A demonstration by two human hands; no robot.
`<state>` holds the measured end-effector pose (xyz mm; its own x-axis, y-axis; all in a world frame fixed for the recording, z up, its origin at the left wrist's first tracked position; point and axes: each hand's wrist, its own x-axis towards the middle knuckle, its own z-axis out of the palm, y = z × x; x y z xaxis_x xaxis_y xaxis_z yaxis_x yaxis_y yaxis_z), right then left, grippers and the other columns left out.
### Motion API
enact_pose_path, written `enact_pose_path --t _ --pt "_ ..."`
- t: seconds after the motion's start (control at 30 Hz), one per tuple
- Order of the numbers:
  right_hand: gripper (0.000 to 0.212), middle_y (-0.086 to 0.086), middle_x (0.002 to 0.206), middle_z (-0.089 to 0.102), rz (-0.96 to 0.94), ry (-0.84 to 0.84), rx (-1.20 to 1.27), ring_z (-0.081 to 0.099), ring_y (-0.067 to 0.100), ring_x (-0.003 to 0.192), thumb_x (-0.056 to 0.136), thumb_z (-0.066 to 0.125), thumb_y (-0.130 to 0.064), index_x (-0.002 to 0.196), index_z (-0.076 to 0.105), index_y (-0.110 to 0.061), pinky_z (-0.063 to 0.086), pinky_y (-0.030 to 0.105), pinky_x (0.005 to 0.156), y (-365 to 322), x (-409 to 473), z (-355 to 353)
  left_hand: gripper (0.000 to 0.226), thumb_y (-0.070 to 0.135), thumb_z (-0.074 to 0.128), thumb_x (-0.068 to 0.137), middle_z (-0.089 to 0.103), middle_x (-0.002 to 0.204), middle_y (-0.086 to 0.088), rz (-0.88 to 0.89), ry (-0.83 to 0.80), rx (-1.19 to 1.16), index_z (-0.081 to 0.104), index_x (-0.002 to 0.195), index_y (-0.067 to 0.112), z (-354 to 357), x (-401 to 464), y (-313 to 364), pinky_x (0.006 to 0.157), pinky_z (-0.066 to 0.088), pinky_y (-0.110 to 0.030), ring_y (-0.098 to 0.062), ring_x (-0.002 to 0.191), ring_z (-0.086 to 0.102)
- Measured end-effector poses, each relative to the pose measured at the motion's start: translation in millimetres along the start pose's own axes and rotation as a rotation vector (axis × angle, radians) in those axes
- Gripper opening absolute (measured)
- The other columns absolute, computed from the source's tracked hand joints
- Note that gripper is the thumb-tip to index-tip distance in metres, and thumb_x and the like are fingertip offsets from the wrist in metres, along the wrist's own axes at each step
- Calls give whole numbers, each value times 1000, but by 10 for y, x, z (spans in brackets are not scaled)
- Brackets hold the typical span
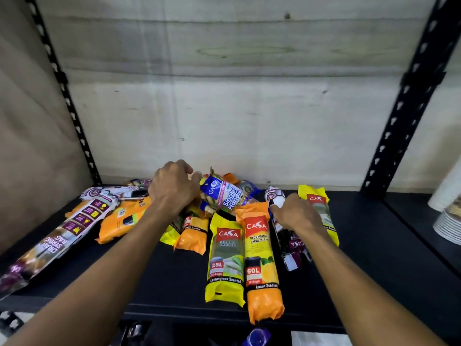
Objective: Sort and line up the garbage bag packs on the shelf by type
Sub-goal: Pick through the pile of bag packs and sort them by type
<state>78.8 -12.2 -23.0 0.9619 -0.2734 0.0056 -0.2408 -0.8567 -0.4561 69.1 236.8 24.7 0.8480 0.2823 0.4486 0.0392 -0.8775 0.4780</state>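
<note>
Left hand point(173, 187): fingers curled over the heap's middle; whether we grip a pack, cannot tell.
Right hand point(295, 212): grips the purple-white pack point(287, 236) (pulling its type aside, we judge).
Shelf point(374, 245): packs unsorted.

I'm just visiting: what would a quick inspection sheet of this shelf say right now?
Surface: black shelf board, packs strewn across the middle and left.
Job's things: yellow 25L pack and orange 60L pack side by side at the front; blue singlet-handle pack on the heap behind; drawstring pack lying at left; not yet lined up.
Clutter: stack of plates at far right.
Grippers: left hand curled over the heap, what it holds hidden; right hand on a purple-and-white pack, fingers hidden.
Cables: nothing seen.
Surroundings: pale back wall, black slotted uprights.
</note>
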Motion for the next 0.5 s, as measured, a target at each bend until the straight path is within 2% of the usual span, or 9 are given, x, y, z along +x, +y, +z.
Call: enact_pose_path --t 0.1,0.23,0.4,0.5 --pt "59 16 125 62 11 -8 -20 61 35 111 92 59 -46 130 48 -2 45 36 77 -28 97 23 37 47 59 90 68 113 -9 66 -9 18 68 108 17 107 33 144 77 53 -41 -32 102 62" --pt "59 16 128 62 13 -33 -28 60 35 113 91 63 -43 131 47 -3 46 35 80 -42 183 18 37 45 59 90 66 115 -11 169 -7 133 69 110 17 259 13 315 86 50 -44 -35 107 59" --pt "45 14 123 65 -12 -22 45 61 34 111 87 63 -38 120 59 -9 46 33 82 24 287 -81 39 46 56 90 61 125 -7 270 48 151 66 118 21 440 -116 551 92 42 -43 -31 118 52" --pt "46 15 115 67 17 7 123 63 33 101 81 64 -46 110 64 -11 44 31 71 61 339 -206 40 50 53 91 66 119 -2 344 -41 96 67 115 22 531 -264 711 91 45 -39 -25 112 55"
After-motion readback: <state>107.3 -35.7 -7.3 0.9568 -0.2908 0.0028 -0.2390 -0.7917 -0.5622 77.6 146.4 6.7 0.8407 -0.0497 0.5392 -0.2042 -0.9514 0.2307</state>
